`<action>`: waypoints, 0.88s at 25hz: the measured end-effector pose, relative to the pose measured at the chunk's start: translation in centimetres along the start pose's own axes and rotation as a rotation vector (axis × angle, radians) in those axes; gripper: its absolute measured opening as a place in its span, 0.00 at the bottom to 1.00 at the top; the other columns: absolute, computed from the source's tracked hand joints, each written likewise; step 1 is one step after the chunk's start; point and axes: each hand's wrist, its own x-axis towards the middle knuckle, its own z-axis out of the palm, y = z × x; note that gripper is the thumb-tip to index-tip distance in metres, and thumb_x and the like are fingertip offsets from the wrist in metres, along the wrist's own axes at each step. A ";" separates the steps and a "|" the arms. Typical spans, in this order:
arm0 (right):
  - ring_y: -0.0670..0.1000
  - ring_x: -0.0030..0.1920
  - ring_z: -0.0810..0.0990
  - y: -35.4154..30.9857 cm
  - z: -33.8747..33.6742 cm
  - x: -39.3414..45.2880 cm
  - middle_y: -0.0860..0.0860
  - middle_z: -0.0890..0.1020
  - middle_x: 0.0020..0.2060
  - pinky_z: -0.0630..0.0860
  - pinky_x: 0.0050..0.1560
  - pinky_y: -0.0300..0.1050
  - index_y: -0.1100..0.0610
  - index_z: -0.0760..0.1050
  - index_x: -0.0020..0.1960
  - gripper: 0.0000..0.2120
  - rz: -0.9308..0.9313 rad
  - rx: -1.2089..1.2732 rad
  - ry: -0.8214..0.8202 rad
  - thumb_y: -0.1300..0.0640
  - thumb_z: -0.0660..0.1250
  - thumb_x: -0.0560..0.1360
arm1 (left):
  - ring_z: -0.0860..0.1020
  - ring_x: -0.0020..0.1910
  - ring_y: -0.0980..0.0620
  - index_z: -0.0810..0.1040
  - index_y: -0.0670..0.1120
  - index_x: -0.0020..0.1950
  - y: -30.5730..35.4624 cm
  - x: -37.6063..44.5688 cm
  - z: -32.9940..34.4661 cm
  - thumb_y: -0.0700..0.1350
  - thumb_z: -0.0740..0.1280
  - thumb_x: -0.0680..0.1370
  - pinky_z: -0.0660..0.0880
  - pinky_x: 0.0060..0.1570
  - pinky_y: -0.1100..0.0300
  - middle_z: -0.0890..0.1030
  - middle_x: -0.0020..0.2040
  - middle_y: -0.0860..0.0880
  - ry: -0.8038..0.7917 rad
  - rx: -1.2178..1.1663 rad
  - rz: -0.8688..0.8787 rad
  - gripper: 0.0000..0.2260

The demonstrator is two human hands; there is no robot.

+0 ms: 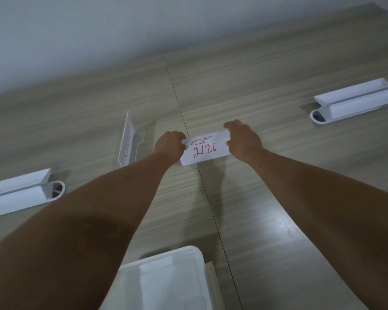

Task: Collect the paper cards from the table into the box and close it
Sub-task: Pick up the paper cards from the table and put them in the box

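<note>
Head view: left hand and right hand each pinch a short end of the card, fingers closed on it, long axis running hand to hand. Box sits open, nearer the person than the card, slightly left; bare table between. Another card stands left of the held one.

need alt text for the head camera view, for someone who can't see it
Both hands, left hand and right hand, hold a white paper card with red handwriting by its ends above a wooden table. An open white box sits near the bottom edge, and white card holders lie to either side.
</note>
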 end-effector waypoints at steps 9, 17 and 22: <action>0.56 0.50 0.77 -1.0 -2.0 -2.4 0.56 0.79 0.49 0.66 0.46 0.44 0.60 0.78 0.50 0.06 -0.076 0.207 0.088 0.59 0.65 0.77 | 0.77 0.45 0.46 0.82 0.41 0.50 -0.5 -3.6 -2.5 0.42 0.67 0.77 0.68 0.42 0.59 0.81 0.47 0.45 -0.023 -0.121 0.073 0.07; 0.53 0.44 0.78 -5.7 -7.9 -8.6 0.51 0.79 0.44 0.71 0.43 0.44 0.58 0.78 0.48 0.05 -0.140 0.251 0.100 0.57 0.66 0.77 | 0.76 0.37 0.50 0.82 0.42 0.44 -0.1 -10.9 -10.1 0.50 0.71 0.76 0.71 0.38 0.59 0.79 0.38 0.48 0.069 -0.183 0.150 0.11; 0.52 0.45 0.77 -9.3 -10.7 -13.5 0.51 0.80 0.45 0.71 0.44 0.43 0.56 0.78 0.46 0.03 -0.195 0.246 0.116 0.57 0.68 0.76 | 0.79 0.34 0.48 0.79 0.44 0.36 -0.5 -17.1 -14.0 0.53 0.69 0.77 0.78 0.36 0.56 0.81 0.36 0.45 0.036 -0.223 0.151 0.15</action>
